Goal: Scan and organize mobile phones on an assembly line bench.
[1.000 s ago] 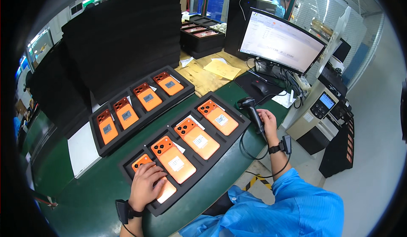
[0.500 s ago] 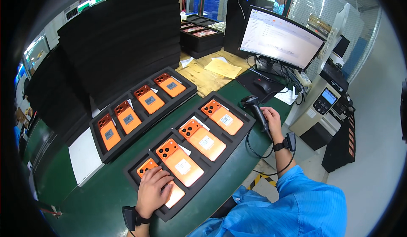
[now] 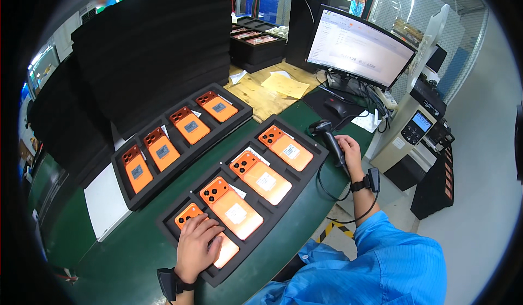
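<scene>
In my right hand [image 3: 350,153] is a black barcode scanner [image 3: 330,140], gripped by its handle, its head turned up and left. My left hand [image 3: 198,246] lies over the nearest phone [image 3: 225,253] in the front black foam tray [image 3: 255,244], fingers loosely bent and covering part of it. That phone is orange and sits flat in its slot. Beside it in a row lie three more orange phones with white labels: one close by [image 3: 235,214], a middle one [image 3: 265,182] and a far one [image 3: 291,152].
Behind stands a second foam tray [image 3: 188,148] of orange phones with grey labels. Tall stacks of black foam [image 3: 158,54] rise behind it. At the back right are a monitor [image 3: 362,46], a mouse [image 3: 335,106] and a label printer [image 3: 408,133]. The scanner's cable [image 3: 322,188] loops over the table edge.
The view has shifted slightly. My left hand stays on the nearest phone, and my right hand keeps hold of the scanner.
</scene>
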